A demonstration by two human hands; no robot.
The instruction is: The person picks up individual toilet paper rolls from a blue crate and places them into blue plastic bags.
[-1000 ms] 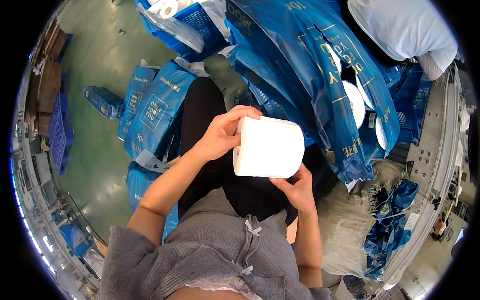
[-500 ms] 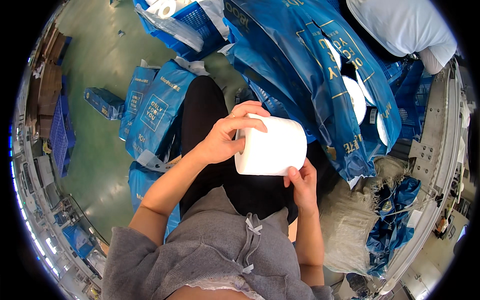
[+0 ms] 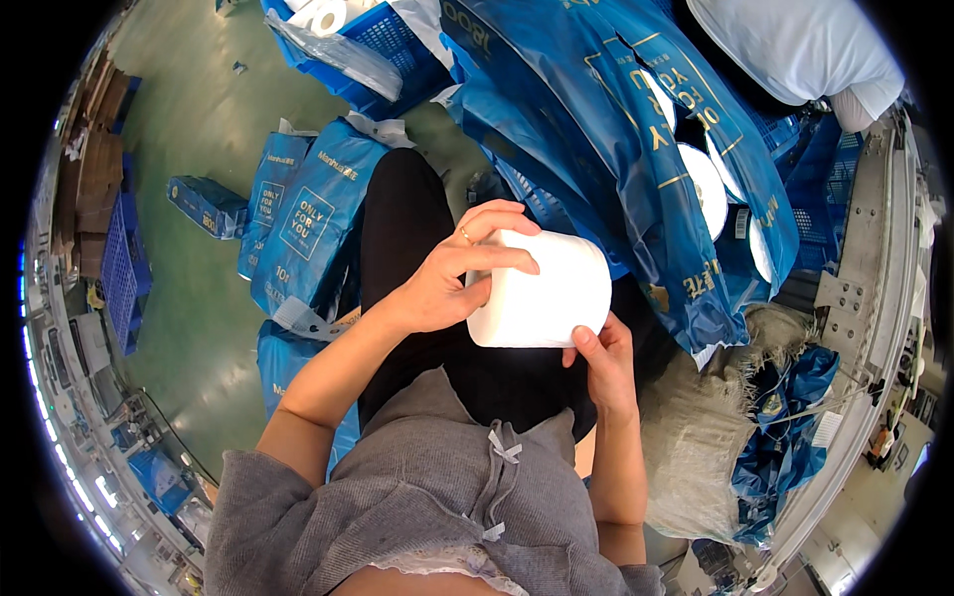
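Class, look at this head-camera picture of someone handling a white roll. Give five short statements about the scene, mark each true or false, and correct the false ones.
1. The left hand and right hand both touch the white roll. True.
2. The gold-coloured ring is on the right hand. False: it is on the left hand.
3. A beige woven sack lies to the person's right. True.
4. The blue crate at the picture's top has nothing in it. False: it holds rolls.
5. The large blue bag has an opening. True.
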